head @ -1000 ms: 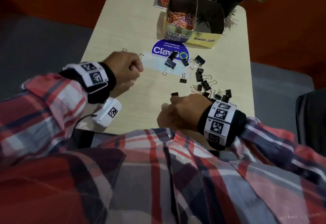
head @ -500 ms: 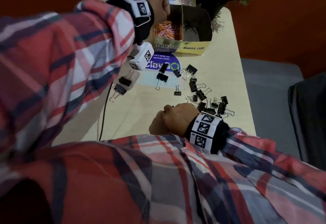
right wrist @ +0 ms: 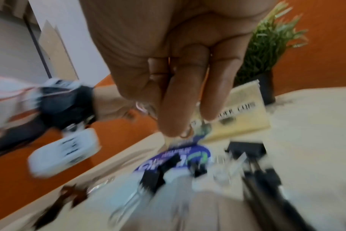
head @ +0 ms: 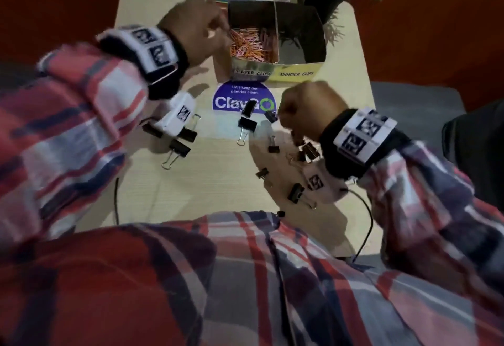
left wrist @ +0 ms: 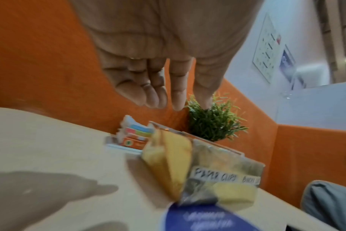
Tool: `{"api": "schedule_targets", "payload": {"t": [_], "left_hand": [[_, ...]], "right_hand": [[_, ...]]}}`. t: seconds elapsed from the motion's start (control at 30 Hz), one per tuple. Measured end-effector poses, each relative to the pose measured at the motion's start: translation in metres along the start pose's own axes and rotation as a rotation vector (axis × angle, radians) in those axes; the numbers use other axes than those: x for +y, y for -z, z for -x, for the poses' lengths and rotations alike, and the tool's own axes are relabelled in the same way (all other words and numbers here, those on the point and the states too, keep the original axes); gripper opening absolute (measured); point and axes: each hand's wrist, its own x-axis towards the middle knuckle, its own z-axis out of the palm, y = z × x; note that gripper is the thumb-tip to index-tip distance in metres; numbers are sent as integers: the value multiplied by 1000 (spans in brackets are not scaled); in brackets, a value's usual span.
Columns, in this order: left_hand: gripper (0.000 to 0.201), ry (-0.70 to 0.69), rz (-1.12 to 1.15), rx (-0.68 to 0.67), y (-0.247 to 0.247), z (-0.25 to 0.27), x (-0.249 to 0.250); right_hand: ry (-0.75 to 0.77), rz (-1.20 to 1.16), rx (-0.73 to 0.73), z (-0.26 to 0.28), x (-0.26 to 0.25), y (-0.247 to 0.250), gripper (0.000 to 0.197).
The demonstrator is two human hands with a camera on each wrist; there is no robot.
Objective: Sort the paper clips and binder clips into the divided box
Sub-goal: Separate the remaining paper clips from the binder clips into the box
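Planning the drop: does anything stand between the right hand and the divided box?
Nothing visible: bare table separates the right hand, pinching what looks like a paper clip, from the divided box; the left hand is at its left side.

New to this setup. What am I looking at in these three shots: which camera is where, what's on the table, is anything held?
There is no robot here: a person in a plaid shirt sorts clips with bare hands, wearing cameras. The wide picture comes from a head camera looking down. The other two come from wrist cameras looking along each hand.

On the table stands a divided box labelled for paper clips and binder clips. Orange and pink paper clips fill its left compartment; the right one looks dark, contents unclear. Black binder clips lie scattered in front, around a blue sticker.

The left hand hangs open and empty beside the box. The right hand has its fingers curled, apparently pinching a small wire piece; blur hides what it is.
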Motion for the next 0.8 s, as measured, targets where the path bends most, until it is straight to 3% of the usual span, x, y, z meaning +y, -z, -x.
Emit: {"api": "schedule_targets", "payload": {"t": [0.2, 0.27, 0.33, 0.47, 0.63, 0.7, 0.8], "left_hand": [[73, 383, -84, -219, 9, 87, -67], [87, 412, -176, -308, 4, 108, -70], [86, 412, -249, -365, -2, 124, -64], [100, 380, -251, -346, -25, 140, -36], [72, 272, -177, -325, -47, 136, -17], [65, 221, -161, -337, -52, 134, -12], [54, 168, -153, -360, -57, 129, -2]], "right_hand": [[42, 100, 333, -68, -23, 41, 17], [57, 242, 370, -89, -35, 46, 24], [105, 352, 334, -105, -46, 44, 27], [116, 418, 193, -116, -55, 34, 25], [189, 268, 258, -88, -48, 36, 25], [245, 269, 137, -69, -41, 26, 31], [314, 361, -153, -45, -29, -3, 59]]}}
